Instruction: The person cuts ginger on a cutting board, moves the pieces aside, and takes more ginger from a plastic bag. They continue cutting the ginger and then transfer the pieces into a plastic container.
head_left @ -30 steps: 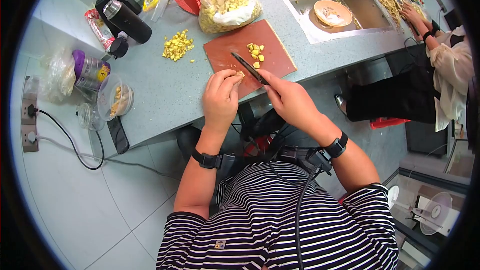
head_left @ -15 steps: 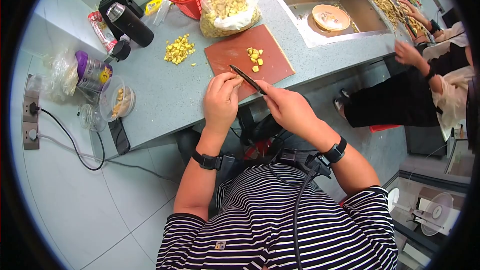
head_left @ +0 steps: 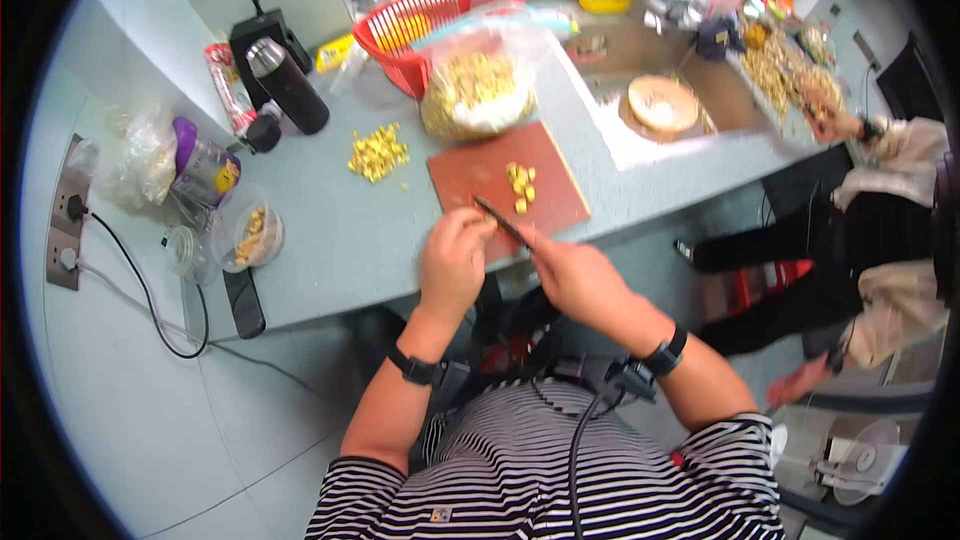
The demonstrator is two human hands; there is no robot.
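Note:
My right hand (head_left: 585, 280) is closed around the handle of a dark-bladed knife (head_left: 503, 221). The blade points up and left over the near part of a reddish-brown cutting board (head_left: 458, 176). Against the blade, my left hand (head_left: 452, 265) pinches a small yellowish-brown piece (head_left: 487, 223), mostly covered by the fingers. Several cut yellow chunks (head_left: 521, 185) lie on the board's right half. A heap of yellow chunks (head_left: 378, 152) sits on the counter left of the board. Behind the board stands a clear plastic bag (head_left: 478, 90) filled with similar pieces.
A red basket (head_left: 395, 52) and a black thermos (head_left: 290, 88) stand at the back. Left are a clear tub (head_left: 246, 235) and a phone (head_left: 244, 305). The sink (head_left: 715, 90) holds a pale bowl (head_left: 663, 105). At right, a co-worker's hand (head_left: 838, 126) is near a spread of pieces (head_left: 775, 70).
My view has tilted upward, so the counter sits lower and the window shows. My hands stay at the board with knife and piece. The co-worker's nearer arm has dropped away from the counter.

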